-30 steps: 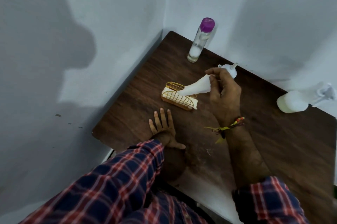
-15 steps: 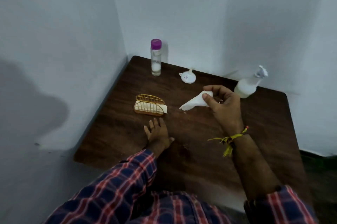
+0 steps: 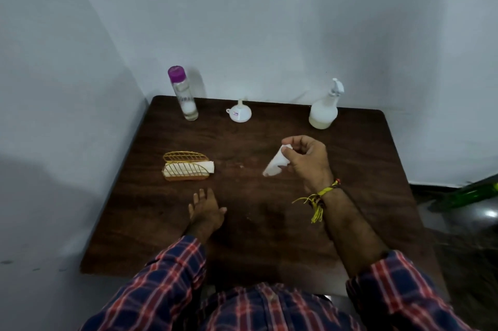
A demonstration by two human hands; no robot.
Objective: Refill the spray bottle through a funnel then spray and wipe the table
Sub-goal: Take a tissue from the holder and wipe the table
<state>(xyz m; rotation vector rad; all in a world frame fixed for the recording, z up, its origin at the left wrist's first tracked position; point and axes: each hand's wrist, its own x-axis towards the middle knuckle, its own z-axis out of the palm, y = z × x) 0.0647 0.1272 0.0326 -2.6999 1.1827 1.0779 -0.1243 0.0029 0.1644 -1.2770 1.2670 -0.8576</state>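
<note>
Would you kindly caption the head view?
Right hand pinches white tissue above dark wooden table; left hand rests flat.

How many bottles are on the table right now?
2. The clear bottle with the purple cap stands at the far left corner; the white spray bottle stands far right. The funnel sits between them. None seems hidden.

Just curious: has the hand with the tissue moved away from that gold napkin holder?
Yes. The right hand carried the tissue rightward, away from the napkin holder.

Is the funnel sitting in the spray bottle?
No, the funnel stands upside down on the table, apart from the spray bottle.
</note>
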